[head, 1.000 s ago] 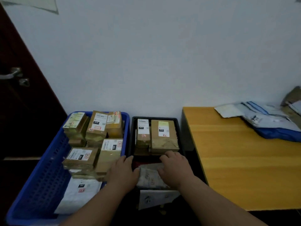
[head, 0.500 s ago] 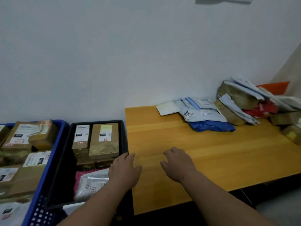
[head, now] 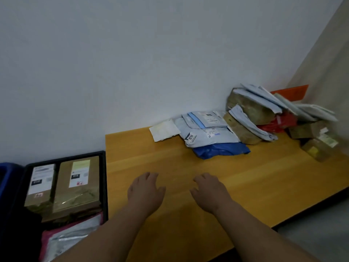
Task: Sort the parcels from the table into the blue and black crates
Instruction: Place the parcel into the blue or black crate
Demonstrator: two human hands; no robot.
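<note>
Both hands, left point(head: 145, 191) and right point(head: 208, 192), have moved from the black crate point(head: 103, 186) over the table point(head: 264, 176), empty, fingers loosely spread.

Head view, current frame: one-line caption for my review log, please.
Both empty hands, left hand and right hand, hover over the table between the black crate and unsorted parcels.

A second ago both my hands were pressed on a silver parcel in the black crate point(head: 103, 186). Now my left hand point(head: 144, 193) and right hand point(head: 209, 194) hang empty over the worktop point(head: 264, 186), and my view has swung right, off the blue crate point(head: 7, 176).
</note>
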